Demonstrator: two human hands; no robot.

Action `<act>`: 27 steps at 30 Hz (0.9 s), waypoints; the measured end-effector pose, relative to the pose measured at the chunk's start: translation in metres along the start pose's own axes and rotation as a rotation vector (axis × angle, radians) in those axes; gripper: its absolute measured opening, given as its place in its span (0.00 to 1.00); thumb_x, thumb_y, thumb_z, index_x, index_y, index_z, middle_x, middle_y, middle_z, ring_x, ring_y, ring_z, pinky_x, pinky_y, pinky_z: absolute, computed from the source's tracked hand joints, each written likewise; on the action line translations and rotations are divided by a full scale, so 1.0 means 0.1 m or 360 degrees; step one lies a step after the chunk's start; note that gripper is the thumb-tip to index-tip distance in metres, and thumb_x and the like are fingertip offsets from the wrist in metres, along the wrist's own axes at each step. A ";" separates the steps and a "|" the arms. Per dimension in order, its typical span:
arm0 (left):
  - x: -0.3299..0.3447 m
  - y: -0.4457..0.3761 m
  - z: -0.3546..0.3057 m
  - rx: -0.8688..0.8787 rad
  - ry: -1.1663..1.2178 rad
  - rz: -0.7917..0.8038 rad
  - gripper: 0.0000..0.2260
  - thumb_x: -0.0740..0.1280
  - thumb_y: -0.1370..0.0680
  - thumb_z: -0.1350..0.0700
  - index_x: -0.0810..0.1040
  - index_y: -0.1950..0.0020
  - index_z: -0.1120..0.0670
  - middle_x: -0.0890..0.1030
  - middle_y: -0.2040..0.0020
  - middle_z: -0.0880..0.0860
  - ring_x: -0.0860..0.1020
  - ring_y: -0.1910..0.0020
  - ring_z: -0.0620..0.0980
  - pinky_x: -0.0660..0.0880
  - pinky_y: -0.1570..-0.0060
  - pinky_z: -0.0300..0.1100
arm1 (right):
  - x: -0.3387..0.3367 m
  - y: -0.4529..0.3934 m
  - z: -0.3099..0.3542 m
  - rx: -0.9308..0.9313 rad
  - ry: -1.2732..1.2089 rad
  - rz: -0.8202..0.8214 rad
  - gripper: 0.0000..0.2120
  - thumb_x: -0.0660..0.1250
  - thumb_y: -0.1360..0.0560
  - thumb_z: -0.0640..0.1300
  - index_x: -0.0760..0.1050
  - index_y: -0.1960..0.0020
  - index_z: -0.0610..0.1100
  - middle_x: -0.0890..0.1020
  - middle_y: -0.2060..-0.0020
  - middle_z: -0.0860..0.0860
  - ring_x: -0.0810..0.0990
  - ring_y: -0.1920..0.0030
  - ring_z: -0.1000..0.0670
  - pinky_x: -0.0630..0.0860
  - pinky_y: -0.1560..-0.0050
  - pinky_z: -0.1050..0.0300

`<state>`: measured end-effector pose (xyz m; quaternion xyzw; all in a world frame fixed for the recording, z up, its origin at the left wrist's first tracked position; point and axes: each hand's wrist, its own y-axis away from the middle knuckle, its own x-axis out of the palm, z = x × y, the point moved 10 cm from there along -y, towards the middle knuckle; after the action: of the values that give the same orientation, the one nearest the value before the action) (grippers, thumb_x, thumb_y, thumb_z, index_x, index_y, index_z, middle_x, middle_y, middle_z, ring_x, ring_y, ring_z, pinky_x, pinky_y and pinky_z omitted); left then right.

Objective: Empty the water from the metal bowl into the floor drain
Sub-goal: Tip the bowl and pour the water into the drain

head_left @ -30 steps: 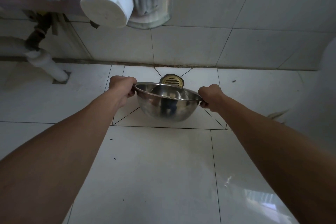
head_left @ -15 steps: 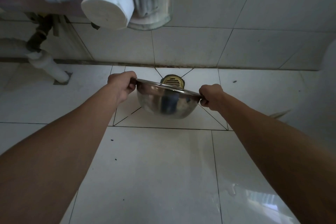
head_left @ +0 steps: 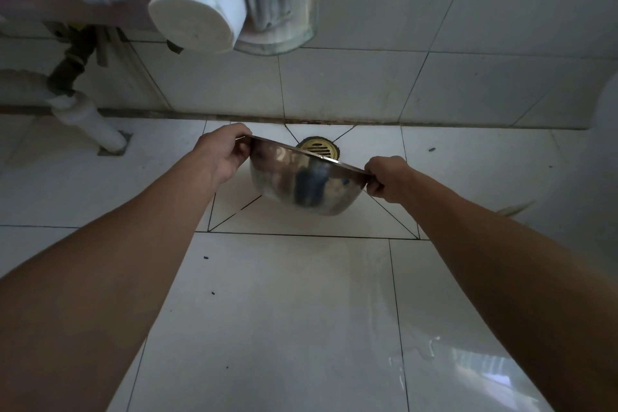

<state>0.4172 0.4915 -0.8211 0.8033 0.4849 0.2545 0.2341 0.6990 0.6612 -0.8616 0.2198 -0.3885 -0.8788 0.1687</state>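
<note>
The shiny metal bowl [head_left: 306, 186] hangs above the white floor tiles, tipped away from me so only its outer wall and rim edge show. My left hand [head_left: 223, 153] grips the rim on the left, raised higher. My right hand [head_left: 388, 179] grips the rim on the right, lower. Just behind the bowl's far rim lies the round brass floor drain [head_left: 317, 148], partly hidden by the bowl. The bowl's inside and any water are out of sight.
A tiled wall [head_left: 368, 84] rises right behind the drain. A white drain pipe [head_left: 88, 122] enters the floor at the left. A large white pipe end [head_left: 197, 17] and a grey pipe [head_left: 277, 0] hang above. A wet patch [head_left: 431, 348] glistens on the near-right tiles.
The bowl has tipped forward, away from me: its inside was visible a second ago and is hidden now. My left hand has risen; both hands keep their hold.
</note>
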 end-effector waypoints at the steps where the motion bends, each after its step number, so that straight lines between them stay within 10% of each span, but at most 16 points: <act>1: 0.00 0.00 0.00 -0.0003 0.0001 0.0000 0.09 0.66 0.23 0.70 0.74 0.61 0.60 0.75 0.61 0.56 0.74 0.68 0.46 0.68 0.80 0.30 | 0.00 0.01 0.00 0.0005 -0.0006 0.0003 0.07 0.58 0.23 0.29 0.69 0.56 0.38 0.67 0.65 0.45 0.64 0.71 0.50 0.61 0.82 0.71; 13: 0.04 0.02 -0.04 0.0016 0.0047 0.0043 0.08 0.68 0.22 0.70 0.76 0.60 0.60 0.77 0.61 0.56 0.77 0.68 0.46 0.73 0.75 0.30 | -0.03 0.01 -0.01 0.0008 0.0006 -0.0018 0.11 0.58 0.22 0.30 0.68 0.62 0.37 0.68 0.66 0.45 0.66 0.71 0.49 0.63 0.83 0.71; 21: -0.01 0.15 -0.06 0.0258 -0.1250 -0.0031 0.09 0.67 0.21 0.67 0.80 0.58 0.57 0.83 0.59 0.55 0.79 0.64 0.50 0.77 0.67 0.41 | -0.15 -0.03 0.19 -0.0295 0.0335 -0.0190 0.06 0.64 0.22 0.32 0.75 0.56 0.38 0.76 0.59 0.42 0.71 0.60 0.46 0.69 0.63 0.54; 27: 0.17 0.17 -0.18 0.0353 -0.1359 -0.0050 0.09 0.66 0.24 0.68 0.84 0.50 0.58 0.84 0.53 0.59 0.81 0.59 0.54 0.82 0.55 0.47 | -0.13 0.10 0.44 -0.0469 0.0152 -0.0259 0.12 0.60 0.24 0.34 0.75 0.64 0.43 0.76 0.66 0.48 0.71 0.67 0.51 0.68 0.68 0.59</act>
<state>0.4243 0.5021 -0.7940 0.8492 0.3813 -0.1573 0.3298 0.6886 0.6878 -0.8237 0.2650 -0.2278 -0.9256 0.1456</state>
